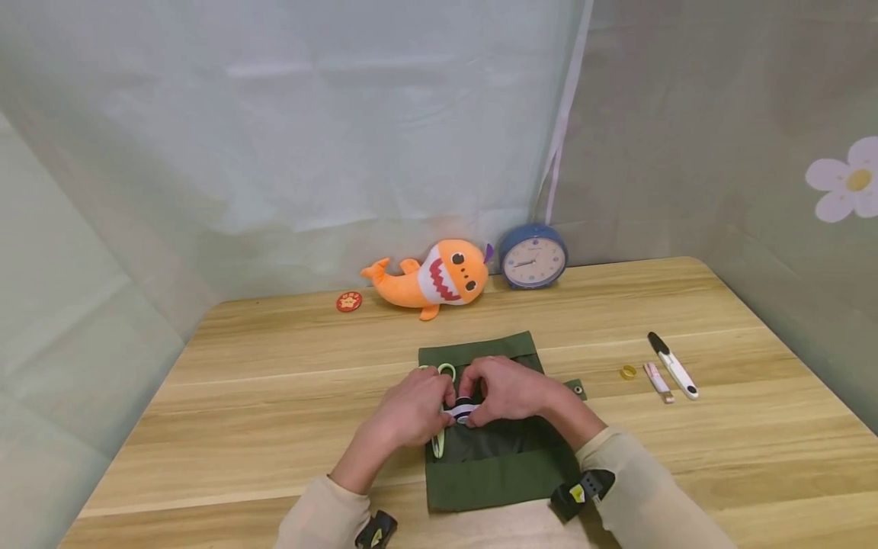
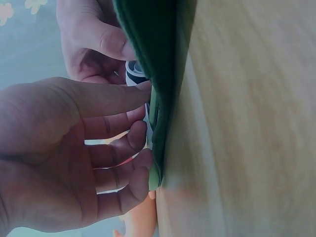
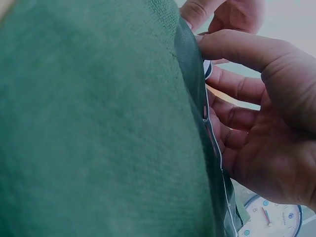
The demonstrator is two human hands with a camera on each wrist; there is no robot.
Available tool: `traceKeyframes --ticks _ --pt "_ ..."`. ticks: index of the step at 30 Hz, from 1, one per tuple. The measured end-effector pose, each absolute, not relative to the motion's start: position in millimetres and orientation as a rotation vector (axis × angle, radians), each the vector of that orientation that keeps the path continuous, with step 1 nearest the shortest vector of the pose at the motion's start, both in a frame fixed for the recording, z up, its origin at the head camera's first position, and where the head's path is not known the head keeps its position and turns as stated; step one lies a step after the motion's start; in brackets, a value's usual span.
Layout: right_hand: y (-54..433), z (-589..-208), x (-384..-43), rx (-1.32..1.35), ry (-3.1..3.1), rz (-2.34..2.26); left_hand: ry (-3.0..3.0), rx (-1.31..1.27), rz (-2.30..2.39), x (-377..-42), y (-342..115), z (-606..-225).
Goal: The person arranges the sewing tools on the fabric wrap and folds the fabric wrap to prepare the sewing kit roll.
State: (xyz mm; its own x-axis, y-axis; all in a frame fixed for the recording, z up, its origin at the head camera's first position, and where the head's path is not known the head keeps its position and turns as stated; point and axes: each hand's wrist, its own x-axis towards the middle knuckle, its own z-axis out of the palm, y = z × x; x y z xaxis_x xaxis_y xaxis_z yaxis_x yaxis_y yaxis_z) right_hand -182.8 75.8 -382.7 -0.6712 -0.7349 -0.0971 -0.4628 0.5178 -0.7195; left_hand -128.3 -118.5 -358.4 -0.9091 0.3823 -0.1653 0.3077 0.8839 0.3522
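A small black-and-white roll (image 1: 465, 409) lies between my two hands, over the dark inside of an unfolded green cloth pouch (image 1: 490, 488). My right hand (image 1: 511, 389) pinches the roll between thumb and fingers. The left hand (image 1: 414, 406) pinches the white band at the roll's left side, its thumb tip right beside the roll (image 2: 133, 72) in the left wrist view. Partly under the left hand are light-green scissors (image 1: 439, 444), with one handle loop showing above the fingers. In the right wrist view, the pouch's green cloth (image 3: 98, 123) hides much of the work.
Right of the pouch lie a yellow ring (image 1: 627, 372), a small pink-and-white item (image 1: 659, 382) and a black-and-white pen-like tool (image 1: 674, 366). Along the back stand an orange plush shark (image 1: 405, 290) and a blue alarm clock (image 1: 533, 257), with a red round badge (image 1: 349, 302) to their left.
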Motion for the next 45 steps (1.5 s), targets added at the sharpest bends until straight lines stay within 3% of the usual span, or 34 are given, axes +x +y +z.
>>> traceKeyframes --ticks 31,45 --pt "81.3 -374.0 -183.1 -0.974 2.392 -0.945 2.820 0.511 0.468 -127.6 -118.0 -358.4" --pt "185.5 -339.0 -188.4 -0.585 2.765 -1.219 2.852 0.526 0.429 -127.9 -108.3 -350.8"
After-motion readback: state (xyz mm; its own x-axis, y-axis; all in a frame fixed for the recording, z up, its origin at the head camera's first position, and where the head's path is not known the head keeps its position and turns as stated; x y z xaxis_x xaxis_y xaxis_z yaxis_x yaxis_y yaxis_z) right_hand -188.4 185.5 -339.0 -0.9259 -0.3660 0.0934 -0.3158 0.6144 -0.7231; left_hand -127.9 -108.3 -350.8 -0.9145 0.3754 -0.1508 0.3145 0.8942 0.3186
